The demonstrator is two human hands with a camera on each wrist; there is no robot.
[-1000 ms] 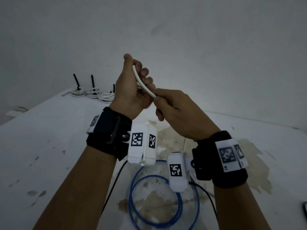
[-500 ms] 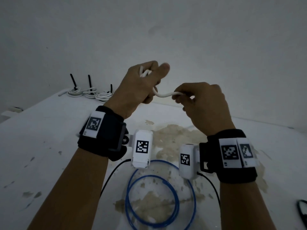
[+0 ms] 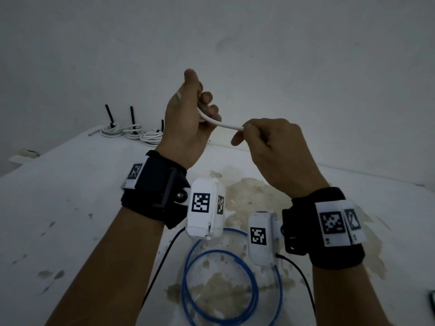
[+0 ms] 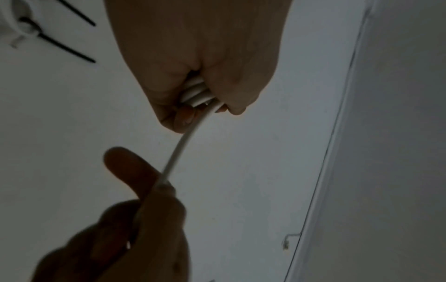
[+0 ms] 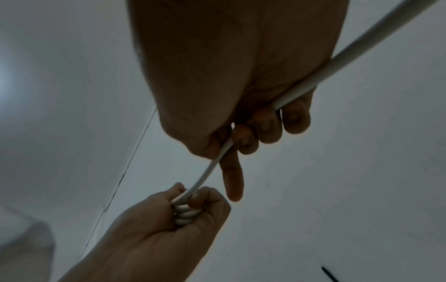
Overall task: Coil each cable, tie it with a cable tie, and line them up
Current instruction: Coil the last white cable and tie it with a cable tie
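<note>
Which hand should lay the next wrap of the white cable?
Right. The right hand pinches the free run of the white cable and can guide it round; the left hand is busy, its grip closed on the loops already wound.

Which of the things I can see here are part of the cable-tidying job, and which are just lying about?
Part of the job:
- white cable, coils gripped in the left hand, free length pinched by the right hand
- blue cable, loose loops on the table, not yet tied
- three tied white coils lined up at the far edge

Lying about:
- dark object at the right edge, too cut off to identify
</note>
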